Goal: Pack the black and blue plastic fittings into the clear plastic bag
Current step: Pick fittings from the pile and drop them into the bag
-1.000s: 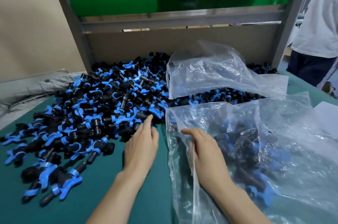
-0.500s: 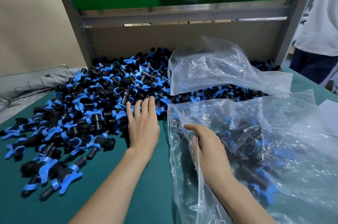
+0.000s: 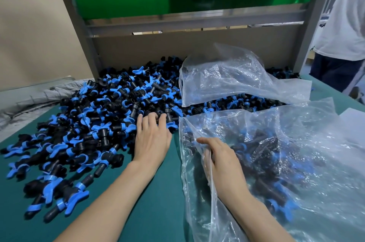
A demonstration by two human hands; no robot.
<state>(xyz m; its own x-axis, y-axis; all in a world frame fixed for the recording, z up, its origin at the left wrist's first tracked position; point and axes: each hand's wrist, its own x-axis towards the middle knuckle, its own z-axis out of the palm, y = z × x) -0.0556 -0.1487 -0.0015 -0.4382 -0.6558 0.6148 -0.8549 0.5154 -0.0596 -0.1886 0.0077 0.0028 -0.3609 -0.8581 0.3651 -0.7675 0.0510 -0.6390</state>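
Observation:
A big heap of black and blue plastic fittings [image 3: 94,121] covers the left and middle of the green table [image 3: 154,198]. My left hand [image 3: 152,139] lies palm down at the heap's right edge, its fingertips curling onto fittings. A clear plastic bag [image 3: 296,158] lies to the right with several fittings inside. My right hand [image 3: 221,160] grips the bag's open left edge, fingers curled into the plastic.
A second crumpled clear bag [image 3: 237,77] lies on the heap behind. A cardboard wall and grey metal frame [image 3: 177,22] close the back. Grey cloth [image 3: 39,97] lies at far left. A person in a white shirt [image 3: 343,24] stands at the right.
My left hand has slid forward from the bare table onto the edge of the heap, its fingers now bent over fittings. My right hand keeps hold of the bag's edge.

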